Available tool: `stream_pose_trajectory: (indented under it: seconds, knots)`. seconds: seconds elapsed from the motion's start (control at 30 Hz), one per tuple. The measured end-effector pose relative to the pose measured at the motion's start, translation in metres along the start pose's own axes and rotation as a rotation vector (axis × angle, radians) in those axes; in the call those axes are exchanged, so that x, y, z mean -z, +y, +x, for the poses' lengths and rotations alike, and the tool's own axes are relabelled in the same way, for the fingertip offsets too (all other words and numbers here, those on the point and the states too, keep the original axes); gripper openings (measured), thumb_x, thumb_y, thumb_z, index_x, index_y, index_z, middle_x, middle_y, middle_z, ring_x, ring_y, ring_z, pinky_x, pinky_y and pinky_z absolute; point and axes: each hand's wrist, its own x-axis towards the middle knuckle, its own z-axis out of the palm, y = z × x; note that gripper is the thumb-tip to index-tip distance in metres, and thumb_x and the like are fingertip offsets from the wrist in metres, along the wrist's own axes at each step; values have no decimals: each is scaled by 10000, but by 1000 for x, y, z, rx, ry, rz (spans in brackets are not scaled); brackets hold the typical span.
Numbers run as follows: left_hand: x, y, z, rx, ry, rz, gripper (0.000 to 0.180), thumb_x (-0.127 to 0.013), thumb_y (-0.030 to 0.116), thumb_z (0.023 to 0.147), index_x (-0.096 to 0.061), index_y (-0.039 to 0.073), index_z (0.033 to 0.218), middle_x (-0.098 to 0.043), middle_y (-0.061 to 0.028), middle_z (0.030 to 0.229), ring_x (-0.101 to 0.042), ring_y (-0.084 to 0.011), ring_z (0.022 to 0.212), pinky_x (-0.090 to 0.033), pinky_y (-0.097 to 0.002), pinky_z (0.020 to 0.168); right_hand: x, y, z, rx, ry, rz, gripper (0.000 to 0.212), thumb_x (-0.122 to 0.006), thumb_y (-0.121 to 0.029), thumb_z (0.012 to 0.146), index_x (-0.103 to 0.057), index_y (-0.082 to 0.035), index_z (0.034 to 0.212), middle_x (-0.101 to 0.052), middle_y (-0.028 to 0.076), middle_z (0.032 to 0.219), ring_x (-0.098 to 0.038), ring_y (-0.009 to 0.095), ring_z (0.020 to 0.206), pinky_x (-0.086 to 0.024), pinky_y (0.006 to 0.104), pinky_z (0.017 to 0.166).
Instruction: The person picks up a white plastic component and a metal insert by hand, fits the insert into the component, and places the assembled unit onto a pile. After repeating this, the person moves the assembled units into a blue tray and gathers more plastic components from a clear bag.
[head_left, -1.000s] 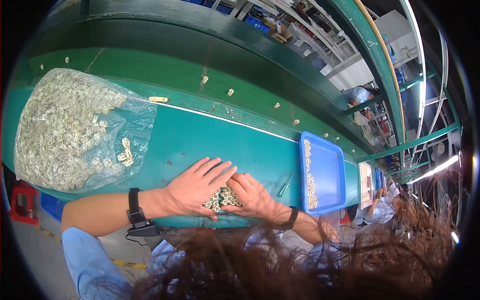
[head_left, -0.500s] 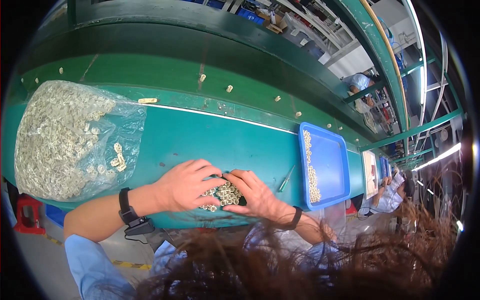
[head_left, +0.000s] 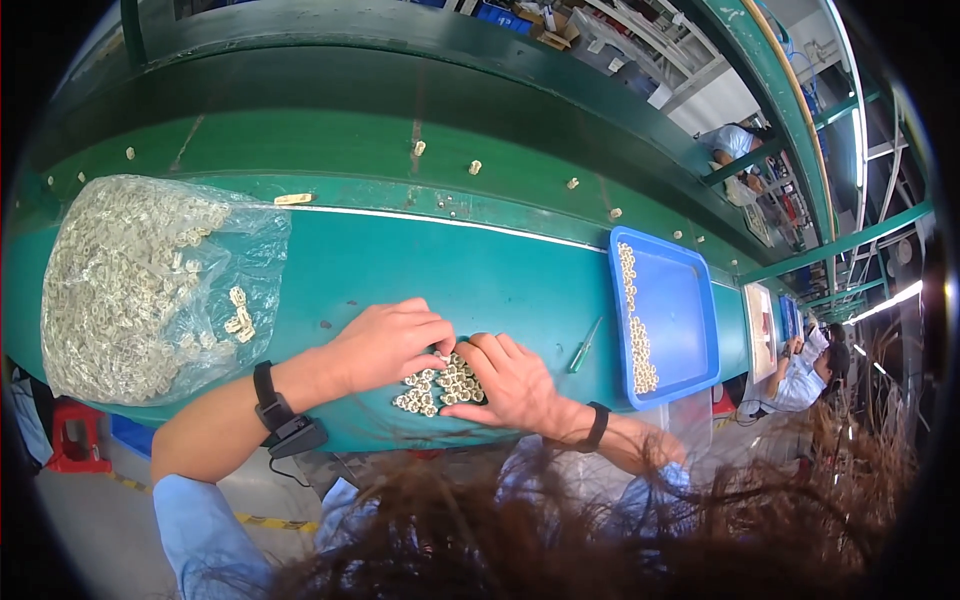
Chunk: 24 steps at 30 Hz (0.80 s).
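A cluster of small cream plastic parts (head_left: 462, 385) stands on the green bench in front of me, packed closely together. My right hand (head_left: 515, 388) curls round its right side, thumb at the near edge and fingers at the far edge. A smaller group of the same parts (head_left: 416, 396) sits just left of it, with a narrow gap between the two. Over the far side of these groups, my left hand (head_left: 398, 345) has its fingers drawn together in a pinch. A small cream part shows at its fingertips, partly hidden.
A large clear bag (head_left: 130, 290) of cream parts lies at the left, several loose pieces (head_left: 239, 316) at its mouth. To the right are a green-handled screwdriver (head_left: 582, 352) and a blue tray (head_left: 708, 330) with parts along its left side. Spaced parts dot the green belt (head_left: 330, 140) behind.
My left hand has drawn its spread fingers together and shifted up off the left group, uncovering more of it. My right hand still cups the right side. The whole view has shifted slightly.
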Motion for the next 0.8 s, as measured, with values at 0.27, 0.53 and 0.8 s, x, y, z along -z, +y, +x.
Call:
stream_pose_trajectory:
  seconds: [0.27,0.53,0.8]
  knots:
    - [14,-8,-16,-44,25,-7,207,-835,168,976,-783,135,1174,-735,-6,1128,-698,-263,1047,-603,-427,906,-14,-1,1,37,28,-49,777,-803,-674,936,-654,-19,1328,-607,98,1155,-669,256,934,-608,365,682]
    - [19,-6,-17,52,-21,-157,145,-810,144,994,-777,107,1130,-727,-34,1115,-712,-279,1061,-602,-434,922,-14,-3,1,62,4,-90,661,-750,-645,1000,-653,-37,1242,-606,88,1130,-663,232,844,-601,337,645]
    - [6,-4,-12,-80,-9,-97,142,-782,137,1017,-761,106,1153,-750,-39,1144,-714,-297,1085,-597,-422,960,-5,-4,-4,40,-60,-33,677,-853,-550,949,-655,4,1284,-604,124,1080,-707,287,873,-615,382,701]
